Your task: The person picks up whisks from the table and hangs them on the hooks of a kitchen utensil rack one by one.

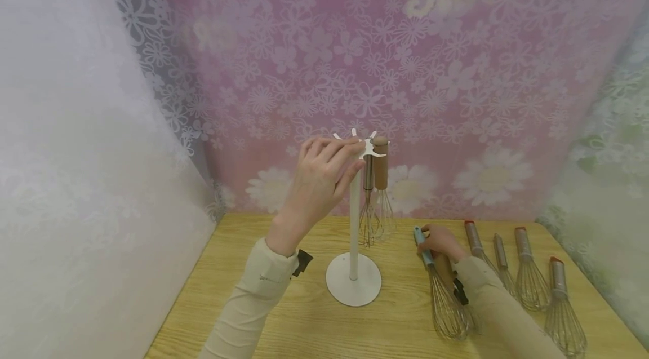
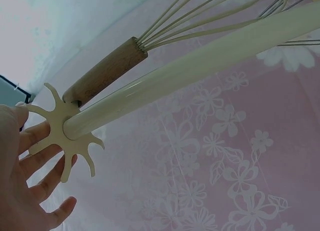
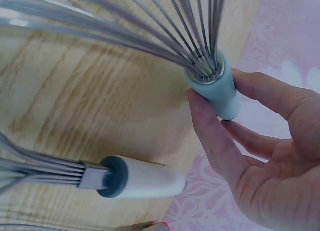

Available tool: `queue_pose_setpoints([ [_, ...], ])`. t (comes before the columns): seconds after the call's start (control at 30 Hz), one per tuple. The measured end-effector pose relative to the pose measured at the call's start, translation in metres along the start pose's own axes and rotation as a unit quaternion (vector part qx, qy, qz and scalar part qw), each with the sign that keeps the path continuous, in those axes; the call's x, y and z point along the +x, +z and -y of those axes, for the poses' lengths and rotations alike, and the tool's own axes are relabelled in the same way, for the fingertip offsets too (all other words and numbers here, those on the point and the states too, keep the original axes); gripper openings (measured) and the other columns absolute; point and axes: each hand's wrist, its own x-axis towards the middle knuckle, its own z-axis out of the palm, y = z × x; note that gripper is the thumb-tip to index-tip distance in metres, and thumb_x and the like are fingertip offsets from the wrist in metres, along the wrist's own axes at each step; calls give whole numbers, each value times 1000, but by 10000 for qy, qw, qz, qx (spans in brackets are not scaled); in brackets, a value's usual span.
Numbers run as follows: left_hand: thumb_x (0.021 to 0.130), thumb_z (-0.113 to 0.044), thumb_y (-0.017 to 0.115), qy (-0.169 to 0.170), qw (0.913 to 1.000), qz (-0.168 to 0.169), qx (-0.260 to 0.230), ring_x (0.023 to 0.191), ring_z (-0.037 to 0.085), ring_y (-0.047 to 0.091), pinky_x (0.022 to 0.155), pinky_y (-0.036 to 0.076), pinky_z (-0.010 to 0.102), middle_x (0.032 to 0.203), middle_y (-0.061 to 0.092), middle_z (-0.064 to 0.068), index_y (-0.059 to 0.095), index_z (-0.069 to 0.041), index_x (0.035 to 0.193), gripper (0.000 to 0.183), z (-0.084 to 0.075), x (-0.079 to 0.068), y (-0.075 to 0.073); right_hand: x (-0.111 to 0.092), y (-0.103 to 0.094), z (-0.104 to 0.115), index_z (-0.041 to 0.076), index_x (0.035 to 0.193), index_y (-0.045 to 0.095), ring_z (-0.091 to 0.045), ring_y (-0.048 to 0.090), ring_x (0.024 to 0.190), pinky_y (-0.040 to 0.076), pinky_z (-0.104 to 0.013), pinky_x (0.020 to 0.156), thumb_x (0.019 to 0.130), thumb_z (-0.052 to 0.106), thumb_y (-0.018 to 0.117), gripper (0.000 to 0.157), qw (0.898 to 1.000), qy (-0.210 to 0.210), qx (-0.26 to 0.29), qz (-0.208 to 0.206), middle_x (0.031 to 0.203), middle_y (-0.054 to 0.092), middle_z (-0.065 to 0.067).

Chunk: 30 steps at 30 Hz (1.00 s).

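My left hand (image 1: 319,176) reaches to the top of a white stand (image 1: 353,224), its fingers extended across the hooked plate (image 1: 372,147). In the left wrist view those fingers (image 2: 47,183) lie behind the plate's curved hooks. A wooden-handled whisk (image 1: 381,170) and a metal-handled whisk (image 1: 368,173) hang from the stand. At the table's right side, my right hand (image 1: 440,239) pinches the light blue handle of a wire whisk (image 1: 423,246). In the right wrist view, thumb and fingers (image 3: 212,136) close round that handle (image 3: 220,93), just below the wires.
Under my right forearm lies a brown-handled whisk (image 1: 444,269), partly hidden. Several metal-handled whisks (image 1: 524,243) lie farther right on the wooden table (image 1: 284,325). A white handle with a dark collar (image 3: 145,178) shows in the right wrist view. Flowered curtains (image 1: 324,66) enclose the table.
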Motion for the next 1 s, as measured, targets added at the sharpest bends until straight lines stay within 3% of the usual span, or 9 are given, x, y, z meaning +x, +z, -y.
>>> queue_pose_setpoints([
  [0.17,103,-32,60,-14,10000,-16,5,107,23,58,103,40,43,127,69,3,70,-14,124,29,-1,1,1,-5,-3,4,-20,139,42,-28,70,72,60,-43,65,89,3,70,62,9983,4,572,-118,112,62,-37],
  [0.37,103,-33,60,-48,9999,-97,12,106,23,59,103,40,44,125,70,3,70,-14,123,30,-3,2,2,-10,-5,11,-17,145,38,-28,69,70,61,-44,64,92,3,69,64,9946,-83,1001,-272,112,61,-35],
  [0.73,102,-33,62,-147,9998,-149,29,108,24,59,106,39,45,121,71,3,71,-14,122,29,-5,3,5,-15,-8,24,-9,148,38,-27,68,73,61,-47,65,92,6,70,67,9955,-141,784,-518,118,58,-36],
  [1.0,102,-31,61,-242,9996,-75,-87,113,24,62,121,26,50,122,69,3,70,-13,124,29,-6,2,4,-23,-12,33,-9,148,38,-28,67,76,60,-42,62,91,5,71,67,9901,-428,1031,-849,118,59,-35],
])
